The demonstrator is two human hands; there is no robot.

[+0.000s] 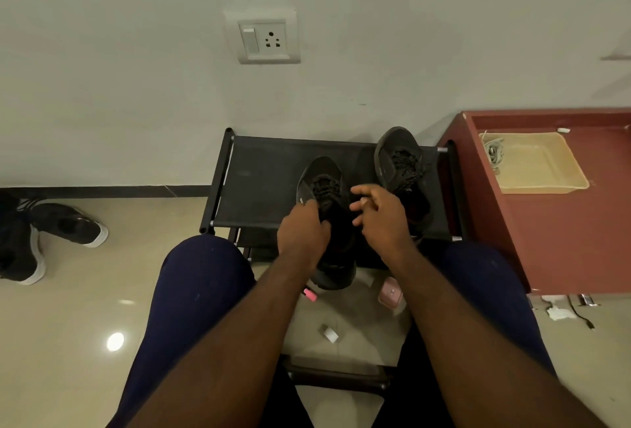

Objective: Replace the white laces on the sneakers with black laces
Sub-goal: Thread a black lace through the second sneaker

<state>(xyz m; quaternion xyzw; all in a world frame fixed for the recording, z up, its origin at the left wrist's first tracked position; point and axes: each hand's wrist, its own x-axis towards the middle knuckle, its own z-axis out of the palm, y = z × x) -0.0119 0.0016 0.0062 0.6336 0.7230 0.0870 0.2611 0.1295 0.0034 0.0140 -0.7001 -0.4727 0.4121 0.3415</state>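
Two black sneakers with black laces are in front of me on a black fabric rack [263, 182]. The near sneaker [322, 178] points away from me, and its heel hangs over the rack's front edge. My left hand [302, 233] grips it at the lacing, fingers curled over its left side. My right hand [380, 214] hovers just right of that shoe with fingers loosely spread; whether it pinches a lace end I cannot tell. The second sneaker [399, 158] lies at the rack's back right. White laces [493, 153] lie in a beige tray [546, 185].
A red-brown cabinet [563, 240] holding the tray stands right of the rack. Another pair of black shoes with white soles [51, 240] lies on the floor at the left. A pink marker [310, 295], a pink case [391, 294] and a small white box [328, 332] lie on the floor between my knees.
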